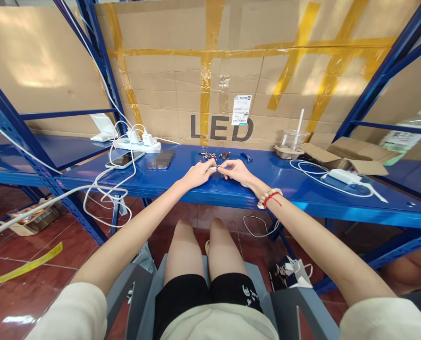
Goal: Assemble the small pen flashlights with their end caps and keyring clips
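Observation:
Near the front of the blue shelf (182, 166), my left hand (197, 174) pinches a small, thin, silvery-white piece (213, 168), too small to name. My right hand (238, 172) meets it from the right, thumb and forefinger closed at the dark end of that piece. Fingers hide much of it. Just behind my hands lies a small pile of metallic bits (207, 155). Beside the pile are small red and dark pieces (226, 155). Farther right rests a small blue item (246, 157), apart from my right hand.
At left are a power strip (139, 145) with plugs, a phone (124, 160), a blurred dark object (160, 159) and looped white cables (102, 189). A plastic cup (291, 141) with a straw, an opened carton (355, 150) and a white adapter (344, 176) stand right. Cardboard (154, 89) backs the shelf.

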A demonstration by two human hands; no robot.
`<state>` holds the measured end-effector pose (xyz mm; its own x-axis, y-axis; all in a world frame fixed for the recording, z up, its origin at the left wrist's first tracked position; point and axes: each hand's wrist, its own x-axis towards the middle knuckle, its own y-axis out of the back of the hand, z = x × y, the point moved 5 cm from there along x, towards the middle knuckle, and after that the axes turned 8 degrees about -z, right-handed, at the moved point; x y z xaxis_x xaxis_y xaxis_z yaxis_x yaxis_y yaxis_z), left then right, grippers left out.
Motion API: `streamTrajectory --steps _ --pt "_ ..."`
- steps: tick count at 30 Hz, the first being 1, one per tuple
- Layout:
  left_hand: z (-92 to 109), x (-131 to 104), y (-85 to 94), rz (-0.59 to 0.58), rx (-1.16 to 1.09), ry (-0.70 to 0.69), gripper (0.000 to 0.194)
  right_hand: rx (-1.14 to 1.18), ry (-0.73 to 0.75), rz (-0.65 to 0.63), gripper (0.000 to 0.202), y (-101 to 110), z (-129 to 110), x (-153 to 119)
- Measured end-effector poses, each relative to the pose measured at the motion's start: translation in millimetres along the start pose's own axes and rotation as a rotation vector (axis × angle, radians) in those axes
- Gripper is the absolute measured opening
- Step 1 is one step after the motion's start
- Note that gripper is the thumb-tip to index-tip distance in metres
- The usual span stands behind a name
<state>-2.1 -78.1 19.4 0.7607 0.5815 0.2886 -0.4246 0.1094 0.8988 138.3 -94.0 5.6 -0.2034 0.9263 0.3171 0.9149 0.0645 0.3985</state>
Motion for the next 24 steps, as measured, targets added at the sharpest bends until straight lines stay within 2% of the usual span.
streamTrajectory --steps 16,24 --pt "1.5 0.0 2.4 0.043 0.003 0.038 0.021 -0.013 0.019 -0.008 0.042 -0.6 -2.0 0.3" --pt "-1.2 4.8 -0.4 0.077 -0.112 -0.003 0.022 0.044 0.02 0.01 0.044 0.2 -3.9 0.8"
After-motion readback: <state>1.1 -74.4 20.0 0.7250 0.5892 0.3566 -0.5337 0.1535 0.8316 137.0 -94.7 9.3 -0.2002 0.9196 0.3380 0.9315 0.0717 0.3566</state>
